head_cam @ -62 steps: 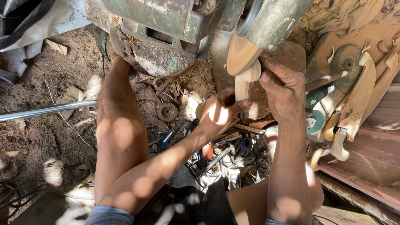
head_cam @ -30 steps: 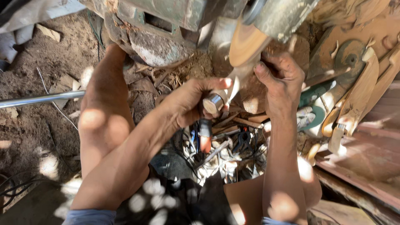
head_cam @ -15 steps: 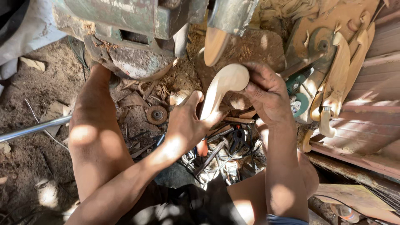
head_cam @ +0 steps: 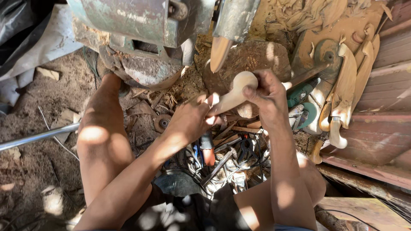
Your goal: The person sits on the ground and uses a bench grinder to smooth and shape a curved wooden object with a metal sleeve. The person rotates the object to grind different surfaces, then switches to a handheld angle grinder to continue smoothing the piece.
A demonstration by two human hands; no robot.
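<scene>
Both hands clamped on wooden spoon point(head_cam: 234, 95): left hand point(head_cam: 192, 119) at handle, right hand point(head_cam: 266, 95) by bowl. Sanding disc point(head_cam: 220, 52) just above; slip cd skin knuckles. Tool pile point(head_cam: 222, 156) below hands.

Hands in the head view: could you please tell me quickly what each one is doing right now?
Left hand: closed around the handle end of the wooden spoon.
Right hand: closed on the spoon's bowl end.

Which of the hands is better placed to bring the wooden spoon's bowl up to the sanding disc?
Probably the right hand: it grips the wooden spoon at the bowl, just below the sanding disc. The left hand holds the handle, farther away.
</scene>
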